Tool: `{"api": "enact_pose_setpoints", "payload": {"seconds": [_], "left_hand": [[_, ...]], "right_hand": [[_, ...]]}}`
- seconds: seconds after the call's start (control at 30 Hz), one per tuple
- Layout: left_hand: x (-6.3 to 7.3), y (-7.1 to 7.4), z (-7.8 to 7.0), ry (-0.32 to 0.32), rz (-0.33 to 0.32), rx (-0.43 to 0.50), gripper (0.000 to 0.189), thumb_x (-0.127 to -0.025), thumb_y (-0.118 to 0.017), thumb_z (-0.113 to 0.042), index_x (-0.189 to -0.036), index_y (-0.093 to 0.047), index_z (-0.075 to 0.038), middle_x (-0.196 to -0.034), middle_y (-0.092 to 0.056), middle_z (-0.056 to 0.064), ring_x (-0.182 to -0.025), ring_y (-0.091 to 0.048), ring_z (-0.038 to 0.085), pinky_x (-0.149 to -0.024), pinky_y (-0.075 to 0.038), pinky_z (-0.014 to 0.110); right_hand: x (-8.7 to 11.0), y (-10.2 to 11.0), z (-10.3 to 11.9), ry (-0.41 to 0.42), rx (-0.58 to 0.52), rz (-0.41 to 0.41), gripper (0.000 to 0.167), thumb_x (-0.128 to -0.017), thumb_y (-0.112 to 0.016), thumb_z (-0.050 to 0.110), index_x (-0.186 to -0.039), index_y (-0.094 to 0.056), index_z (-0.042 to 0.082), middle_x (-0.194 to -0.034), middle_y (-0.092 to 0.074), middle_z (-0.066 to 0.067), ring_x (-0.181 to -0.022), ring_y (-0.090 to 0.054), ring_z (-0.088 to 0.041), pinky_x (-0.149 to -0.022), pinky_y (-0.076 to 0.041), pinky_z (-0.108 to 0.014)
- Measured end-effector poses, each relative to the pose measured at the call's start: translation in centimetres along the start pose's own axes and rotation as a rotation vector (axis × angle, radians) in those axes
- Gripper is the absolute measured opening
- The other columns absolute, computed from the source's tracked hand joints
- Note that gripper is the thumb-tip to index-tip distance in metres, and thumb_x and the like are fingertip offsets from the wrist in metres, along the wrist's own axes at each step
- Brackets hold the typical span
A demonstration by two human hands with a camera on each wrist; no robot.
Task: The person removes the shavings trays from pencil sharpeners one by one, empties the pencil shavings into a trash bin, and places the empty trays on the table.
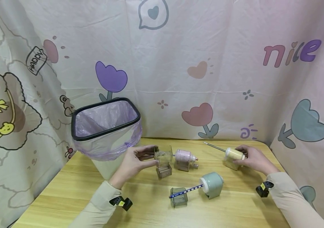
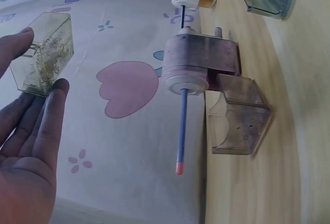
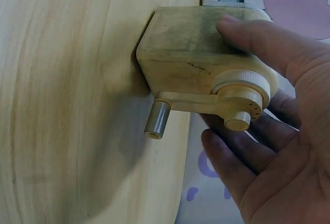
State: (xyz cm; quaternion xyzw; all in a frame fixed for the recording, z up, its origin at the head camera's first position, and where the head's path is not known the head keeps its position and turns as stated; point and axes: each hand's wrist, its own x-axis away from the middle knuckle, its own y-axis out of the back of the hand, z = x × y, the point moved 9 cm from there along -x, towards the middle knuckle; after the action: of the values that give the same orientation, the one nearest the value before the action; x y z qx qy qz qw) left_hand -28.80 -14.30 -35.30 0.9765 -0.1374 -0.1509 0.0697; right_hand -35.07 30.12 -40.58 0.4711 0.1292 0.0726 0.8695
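Note:
My left hand pinches a clear yellowish shavings drawer between thumb and fingers, with pencil shavings inside. In the head view it is raised beside the pink pencil sharpener. My right hand grips the yellow crank pencil sharpener, thumb on one side and fingers on the other; its crank faces the right wrist camera. A dark pencil sticks out of its far end. Just below the left hand's drawer lies a brownish clear drawer, in front of the pink sharpener, which has a blue pencil in it.
A green sharpener stands near the front with a dotted blue pencil in it, above a greenish clear drawer. A bin lined with a purple bag stands left of the wooden table. Printed curtains hang behind.

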Motion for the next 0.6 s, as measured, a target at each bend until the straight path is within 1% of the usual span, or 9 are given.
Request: {"api": "enact_pose_setpoints", "payload": {"seconds": [0.07, 0.13, 0.23, 0.3, 0.37, 0.5, 0.6], "left_hand": [[0.0, 0.2, -0.2, 0.008, -0.008, -0.007, 0.059, -0.083, -0.087, 0.005, -0.138, -0.066, 0.008, -0.137, -0.07, 0.029, -0.114, -0.078, 0.021, -0.096, -0.065, 0.032], [0.0, 0.4, -0.5, 0.016, -0.016, -0.012, 0.059, -0.083, -0.086, 0.005, -0.138, -0.067, 0.007, -0.137, -0.07, 0.029, -0.115, -0.078, 0.023, -0.096, -0.065, 0.031], [-0.1, 0.8, -1.0, 0.016, -0.029, -0.027, 0.057, -0.083, -0.087, 0.004, -0.137, -0.068, 0.005, -0.135, -0.071, 0.028, -0.114, -0.078, 0.025, -0.094, -0.065, 0.031], [-0.1, 1.0, -1.5, 0.007, -0.034, -0.036, 0.056, -0.083, -0.087, 0.003, -0.136, -0.07, 0.004, -0.135, -0.072, 0.027, -0.113, -0.078, 0.025, -0.093, -0.066, 0.03], [0.0, 1.3, -2.1, -0.007, -0.042, -0.048, 0.054, -0.084, -0.088, 0.002, -0.135, -0.071, 0.004, -0.133, -0.073, 0.027, -0.11, -0.079, 0.021, -0.092, -0.066, 0.03], [0.1, 1.7, -3.3, -0.017, -0.05, -0.046, 0.055, -0.085, -0.087, 0.001, -0.137, -0.069, 0.005, -0.129, -0.074, 0.027, -0.104, -0.08, 0.013, -0.091, -0.066, 0.03], [0.3, 2.0, -4.1, -0.009, -0.06, -0.035, 0.059, -0.086, -0.086, 0.001, -0.141, -0.065, 0.007, -0.126, -0.075, 0.029, -0.102, -0.08, 0.012, -0.092, -0.066, 0.029]], "right_hand": [[0.0, -0.1, 0.1, -0.004, -0.001, 0.013, 0.071, -0.08, -0.094, 0.03, -0.132, -0.064, -0.009, -0.113, -0.075, -0.021, -0.095, -0.07, -0.025, -0.076, -0.056, -0.03], [0.0, 0.0, 0.2, -0.009, -0.008, 0.028, 0.074, -0.082, -0.092, 0.032, -0.135, -0.061, -0.01, -0.117, -0.074, -0.024, -0.099, -0.071, -0.028, -0.079, -0.058, -0.033], [0.0, 0.2, 0.7, -0.013, -0.015, 0.041, 0.077, -0.086, -0.089, 0.035, -0.14, -0.058, -0.011, -0.126, -0.072, -0.03, -0.108, -0.072, -0.039, -0.088, -0.063, -0.047], [-0.1, 0.6, 1.3, -0.006, -0.014, 0.04, 0.078, -0.089, -0.087, 0.037, -0.142, -0.057, -0.011, -0.131, -0.07, -0.033, -0.116, -0.071, -0.046, -0.097, -0.061, -0.058], [-0.3, 0.9, 1.8, 0.003, -0.003, 0.036, 0.078, -0.091, -0.085, 0.039, -0.144, -0.056, -0.01, -0.134, -0.068, -0.035, -0.121, -0.068, -0.05, -0.103, -0.057, -0.065], [-0.8, 1.7, 3.1, 0.02, 0.009, 0.025, 0.075, -0.096, -0.08, 0.041, -0.145, -0.055, -0.009, -0.138, -0.066, -0.035, -0.127, -0.064, -0.054, -0.107, -0.053, -0.07], [-1.3, 2.2, 4.2, 0.04, 0.009, 0.013, 0.071, -0.098, -0.078, 0.041, -0.146, -0.056, -0.007, -0.139, -0.066, -0.033, -0.129, -0.063, -0.054, -0.108, -0.052, -0.07]]}}
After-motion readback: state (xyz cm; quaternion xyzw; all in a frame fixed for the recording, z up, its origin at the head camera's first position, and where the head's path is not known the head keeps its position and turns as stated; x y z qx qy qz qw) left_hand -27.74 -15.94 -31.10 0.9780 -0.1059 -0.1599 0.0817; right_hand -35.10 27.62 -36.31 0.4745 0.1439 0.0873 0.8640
